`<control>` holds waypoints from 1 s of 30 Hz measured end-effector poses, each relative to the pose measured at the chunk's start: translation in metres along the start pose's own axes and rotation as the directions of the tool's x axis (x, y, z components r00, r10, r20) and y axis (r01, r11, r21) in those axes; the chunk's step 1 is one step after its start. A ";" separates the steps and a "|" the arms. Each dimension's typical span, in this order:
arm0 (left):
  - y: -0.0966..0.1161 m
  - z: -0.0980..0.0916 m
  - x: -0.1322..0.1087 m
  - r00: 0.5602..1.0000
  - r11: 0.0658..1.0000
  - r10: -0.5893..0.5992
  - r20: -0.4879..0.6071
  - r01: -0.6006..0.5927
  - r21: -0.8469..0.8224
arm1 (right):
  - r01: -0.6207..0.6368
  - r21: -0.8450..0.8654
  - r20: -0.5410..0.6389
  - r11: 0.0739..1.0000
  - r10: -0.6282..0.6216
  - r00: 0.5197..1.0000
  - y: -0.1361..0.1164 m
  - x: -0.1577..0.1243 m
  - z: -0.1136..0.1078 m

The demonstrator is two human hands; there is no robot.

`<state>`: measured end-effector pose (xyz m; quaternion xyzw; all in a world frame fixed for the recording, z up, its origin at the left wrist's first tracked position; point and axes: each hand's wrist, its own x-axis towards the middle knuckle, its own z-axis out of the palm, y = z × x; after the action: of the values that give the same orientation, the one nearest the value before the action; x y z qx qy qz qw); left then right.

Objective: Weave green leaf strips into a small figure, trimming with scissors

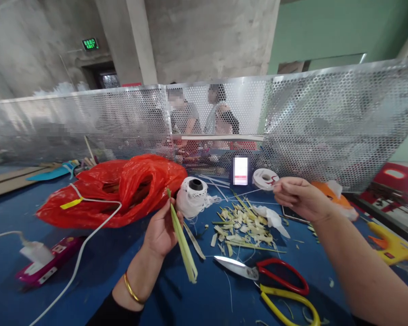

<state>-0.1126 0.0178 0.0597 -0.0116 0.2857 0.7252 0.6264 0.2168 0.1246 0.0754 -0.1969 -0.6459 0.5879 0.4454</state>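
Note:
My left hand [161, 228] is closed around a folded pale-green leaf strip [182, 242], which slants down towards me. Beside that hand stands a cone of white thread [194, 201] with a black core. Out to the right, my right hand [294, 197] is raised in a pinch on a thin white thread [250, 194] that stretches left towards the cone. Just behind its fingertips lies a white ribbon spool [265, 178]. Between my hands is a pile of cut leaf scraps [245, 226]. Nearer to me rest scissors [255, 271] with one red and one yellow handle.
A red plastic bag [122, 190] bulges at the left, near a purple power strip [51, 262] and a white cable [88, 235]. A lit phone [240, 170] stands before the perforated metal screen [326, 122]. A yellow glue gun [391, 242] lies far right. Two people sit behind the screen.

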 end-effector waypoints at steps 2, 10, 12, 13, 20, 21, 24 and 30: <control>-0.002 0.001 0.000 0.999 0.998 0.037 -0.035 -0.036 0.043 | 0.033 0.076 -0.016 0.997 -0.032 0.999 0.001 0.002 0.005; -0.012 0.002 -0.003 0.994 0.985 0.110 0.005 -0.110 0.136 | 0.180 0.206 -0.194 0.962 -0.140 0.971 -0.007 0.006 0.023; -0.014 0.003 -0.004 0.993 0.983 0.114 -0.006 -0.112 0.144 | 0.199 0.185 -0.210 0.962 -0.159 0.965 -0.011 0.005 0.024; -0.014 0.003 -0.004 0.993 0.983 0.116 -0.011 -0.113 0.145 | 0.199 0.169 -0.200 0.965 -0.164 0.966 -0.012 0.004 0.025; -0.015 0.001 -0.003 0.992 0.972 0.122 -0.011 -0.117 0.203 | 0.206 0.116 -0.213 0.972 -0.178 0.961 -0.018 0.002 0.026; -0.015 0.000 -0.003 0.992 0.965 0.126 -0.005 -0.121 0.233 | 0.208 0.105 -0.229 0.973 -0.180 0.957 -0.018 0.002 0.026; -0.018 -0.003 -0.003 0.992 0.924 0.119 0.042 -0.126 0.360 | 0.219 0.073 -0.276 0.973 -0.191 0.942 -0.019 0.004 0.028; -0.020 -0.011 -0.003 0.972 0.816 0.029 0.233 -0.158 0.557 | 0.217 0.145 -0.363 0.965 -0.152 0.919 -0.021 0.005 0.029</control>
<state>-0.0976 0.0114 0.0441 0.2688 0.4210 0.6331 0.5913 0.1968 0.1064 0.0992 -0.1941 -0.5158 0.5555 0.6226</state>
